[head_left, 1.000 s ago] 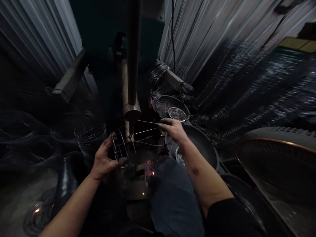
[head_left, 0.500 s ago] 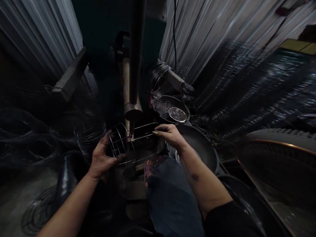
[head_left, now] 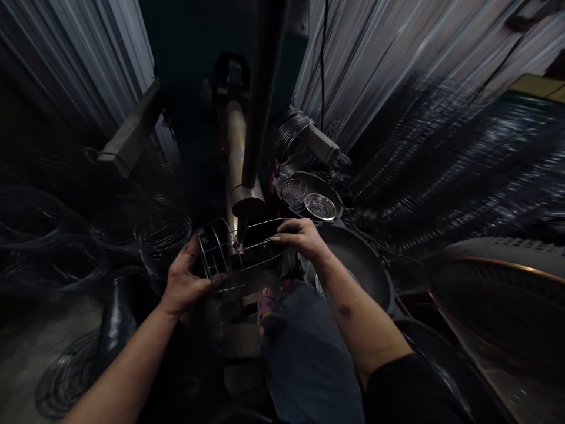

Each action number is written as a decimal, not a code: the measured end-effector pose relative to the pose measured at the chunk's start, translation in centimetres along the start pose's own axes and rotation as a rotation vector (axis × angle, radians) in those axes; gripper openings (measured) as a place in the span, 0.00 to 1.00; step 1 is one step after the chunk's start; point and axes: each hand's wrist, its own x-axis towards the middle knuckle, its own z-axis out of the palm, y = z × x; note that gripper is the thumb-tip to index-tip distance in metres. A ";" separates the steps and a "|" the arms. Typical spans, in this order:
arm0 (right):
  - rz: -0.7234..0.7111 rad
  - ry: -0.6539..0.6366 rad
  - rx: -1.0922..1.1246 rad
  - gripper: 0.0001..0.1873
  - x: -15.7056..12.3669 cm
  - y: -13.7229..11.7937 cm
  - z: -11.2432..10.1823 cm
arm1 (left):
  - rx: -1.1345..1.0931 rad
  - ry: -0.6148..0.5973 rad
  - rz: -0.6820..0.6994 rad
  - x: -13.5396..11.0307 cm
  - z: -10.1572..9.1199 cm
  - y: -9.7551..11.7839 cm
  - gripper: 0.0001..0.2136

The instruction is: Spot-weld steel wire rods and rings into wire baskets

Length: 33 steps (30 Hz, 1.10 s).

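Note:
A small wire basket frame (head_left: 238, 250) sits under the tip of a vertical metal machine arm (head_left: 247, 200) in the middle of the head view. My left hand (head_left: 188, 277) grips the frame's left end, thumb and fingers wrapped round its wires. My right hand (head_left: 300, 235) pinches the frame's upper right rim. The machine's tip touches the frame between my two hands. My knee in blue trousers (head_left: 304, 341) is just below.
A round tray (head_left: 309, 197) with small wire parts stands behind my right hand. A dark pan (head_left: 362, 265) lies to the right, stacked wire coils (head_left: 159, 235) to the left. Corrugated metal walls close in on both sides. A large round drum (head_left: 498, 288) sits far right.
A second ago my right hand held a single loose wire at the frame's right end. The frame has since turned, and my right hand now grips its upper rim.

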 end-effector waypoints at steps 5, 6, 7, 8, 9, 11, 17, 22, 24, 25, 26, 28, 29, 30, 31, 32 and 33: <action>0.014 0.019 0.020 0.18 0.4 0.1 0.1 | -0.124 -0.026 -0.059 0.3 0.1 0.7 0.47; 0.021 0.013 0.025 0.18 0.5 0.1 0.1 | -0.130 -0.022 -0.068 0.4 0.1 0.8 0.47; 0.024 0.007 0.030 0.18 0.6 0.1 0.1 | -0.130 -0.017 -0.080 0.4 0.1 0.9 0.47; 0.023 0.002 0.034 0.18 0.7 0.2 0.1 | -0.132 -0.014 -0.095 0.5 0.2 1.0 0.48; 0.025 -0.001 0.035 0.18 0.8 0.2 0.1 | -0.139 -0.013 -0.110 0.5 0.2 1.0 0.48; 0.033 0.001 0.032 0.18 1.0 0.3 0.1 | -0.158 -0.016 -0.127 0.6 0.2 1.0 0.49; 0.062 0.001 0.029 0.19 1.3 0.4 0.0 | -0.160 -0.016 -0.165 0.8 0.4 1.3 0.50; 0.086 -0.012 0.032 0.19 1.6 0.3 -0.2 | -0.185 -0.039 -0.205 1.1 0.5 1.6 0.49; 0.092 -0.020 0.046 0.18 1.7 0.3 -0.2 | -0.184 -0.036 -0.206 1.3 0.6 1.7 0.48; 0.098 -0.025 0.054 0.18 1.8 0.4 -0.3 | -0.189 -0.031 -0.208 1.4 0.6 1.8 0.48; 0.104 -0.030 0.060 0.18 1.9 0.4 -0.3 | -0.193 -0.027 -0.213 1.4 0.7 1.8 0.48; 0.107 -0.031 0.064 0.18 2.0 0.5 -0.3 | -0.201 -0.022 -0.227 1.5 0.7 1.8 0.50; 0.103 -0.028 0.063 0.18 2.0 0.6 -0.3 | -0.198 -0.023 -0.235 1.5 0.7 1.8 0.51; 0.096 -0.021 0.059 0.18 2.0 0.6 -0.3 | -0.193 -0.027 -0.242 1.4 0.7 1.8 0.52; 0.086 -0.014 0.055 0.19 1.9 0.7 -0.3 | -0.190 -0.035 -0.247 1.4 0.7 1.7 0.52; 0.076 -0.008 0.050 0.19 1.9 0.7 -0.3 | -0.186 -0.041 -0.249 1.4 0.7 1.6 0.52; 0.069 -0.004 0.044 0.19 1.9 0.7 -0.3 | -0.181 -0.043 -0.248 1.3 0.7 1.6 0.52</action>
